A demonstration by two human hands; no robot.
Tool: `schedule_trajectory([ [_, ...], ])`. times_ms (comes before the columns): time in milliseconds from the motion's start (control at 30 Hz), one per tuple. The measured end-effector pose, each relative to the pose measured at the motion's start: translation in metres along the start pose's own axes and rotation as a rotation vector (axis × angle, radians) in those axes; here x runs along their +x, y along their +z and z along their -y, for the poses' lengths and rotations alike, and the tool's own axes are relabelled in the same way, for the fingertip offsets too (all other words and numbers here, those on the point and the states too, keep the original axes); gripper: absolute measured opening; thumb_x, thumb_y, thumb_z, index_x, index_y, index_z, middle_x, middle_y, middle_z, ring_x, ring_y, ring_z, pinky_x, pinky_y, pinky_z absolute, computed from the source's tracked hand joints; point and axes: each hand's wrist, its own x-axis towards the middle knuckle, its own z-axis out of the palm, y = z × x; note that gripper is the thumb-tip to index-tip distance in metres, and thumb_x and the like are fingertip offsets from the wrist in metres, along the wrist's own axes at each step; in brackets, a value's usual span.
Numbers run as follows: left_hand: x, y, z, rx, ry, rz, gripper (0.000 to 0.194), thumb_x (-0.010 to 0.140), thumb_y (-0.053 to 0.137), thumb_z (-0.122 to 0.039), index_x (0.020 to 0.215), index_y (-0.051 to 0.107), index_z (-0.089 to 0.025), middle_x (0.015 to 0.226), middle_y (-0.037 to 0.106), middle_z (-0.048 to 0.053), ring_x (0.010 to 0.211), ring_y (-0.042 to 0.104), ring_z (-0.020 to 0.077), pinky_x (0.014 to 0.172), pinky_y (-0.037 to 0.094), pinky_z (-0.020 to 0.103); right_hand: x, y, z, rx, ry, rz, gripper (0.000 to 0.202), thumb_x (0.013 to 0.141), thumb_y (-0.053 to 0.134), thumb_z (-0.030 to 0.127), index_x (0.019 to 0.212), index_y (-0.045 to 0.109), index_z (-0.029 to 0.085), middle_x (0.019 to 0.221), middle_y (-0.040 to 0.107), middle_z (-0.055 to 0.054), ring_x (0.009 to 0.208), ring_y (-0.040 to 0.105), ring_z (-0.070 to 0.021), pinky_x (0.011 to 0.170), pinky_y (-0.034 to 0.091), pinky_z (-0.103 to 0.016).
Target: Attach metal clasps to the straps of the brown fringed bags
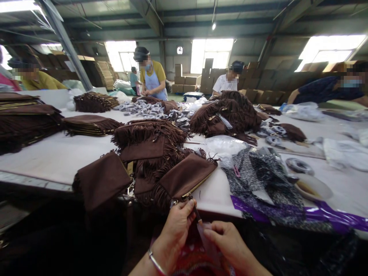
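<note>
Our left hand (176,224) pinches the zipper pull (196,213) of the brown pouch (186,177) just above — our right hand (227,239) holds a clear sleeve (207,241) beside it.

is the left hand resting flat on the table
No, the left hand is raised at the table edge, pinching the zipper pull of a brown bag.

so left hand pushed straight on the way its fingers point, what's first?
Likely the brown fringed suede bag: the left hand points up and away, fingertips already at its zipper pull. Depth is unclear.
</note>
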Motion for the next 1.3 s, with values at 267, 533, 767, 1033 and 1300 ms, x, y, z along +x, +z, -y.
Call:
schedule_trajectory([
  [267,0.001,-0.003,0.004,0.026,-0.002,-0.005,0.036,0.059,0.09,-0.037,0.078,0.074,-0.011,0.08,0.071,0.007,0.075,0.063,0.0144,0.068,0.051,0.023,-0.001,-0.004,-0.007,0.028,0.001,0.022,0.029,0.077,0.069,0.041,0.073,0.077,0.013,0.066,0.071,-0.005,0.059,0.056,-0.0167,0.055,0.038,-0.025],
  [533,0.006,-0.014,0.016,0.202,0.063,0.016,0.039,0.066,0.084,-0.045,0.08,0.074,-0.01,0.077,0.071,0.008,0.074,0.063,0.0166,0.067,0.049,0.025,0.011,0.01,-0.001,0.104,0.038,-0.003,0.044,0.071,0.071,0.054,0.077,0.078,0.011,0.067,0.071,-0.007,0.057,0.057,-0.017,0.053,0.039,-0.025],
  [767,0.004,-0.021,0.023,0.254,0.016,0.02,0.049,0.067,0.081,-0.053,0.087,0.072,-0.009,0.073,0.072,0.009,0.062,0.064,0.0189,0.059,0.05,0.029,0.029,0.018,-0.004,0.162,0.006,0.006,0.059,0.069,0.067,0.07,0.064,0.069,0.011,0.055,0.065,-0.005,0.049,0.054,-0.0159,0.05,0.039,-0.026],
  [1033,-0.015,-0.026,0.025,0.101,-0.1,0.061,0.046,0.077,0.074,-0.048,0.102,0.067,-0.011,0.096,0.074,0.015,0.086,0.071,0.026,0.072,0.057,0.034,0.046,0.02,0.009,0.042,0.032,-0.036,0.054,0.071,0.061,0.065,0.068,0.07,0.012,0.059,0.068,-0.008,0.052,0.058,-0.0199,0.048,0.042,-0.028],
  [1300,-0.009,-0.028,0.04,0.13,-0.147,0.0,0.052,0.073,0.076,-0.05,0.109,0.065,-0.014,0.087,0.074,0.013,0.074,0.071,0.0259,0.062,0.055,0.034,0.057,0.02,0.017,-0.398,-0.086,-0.096,0.049,0.082,0.044,0.049,0.057,0.067,0.014,0.056,0.065,-0.007,0.056,0.057,-0.0196,0.052,0.033,-0.028],
])
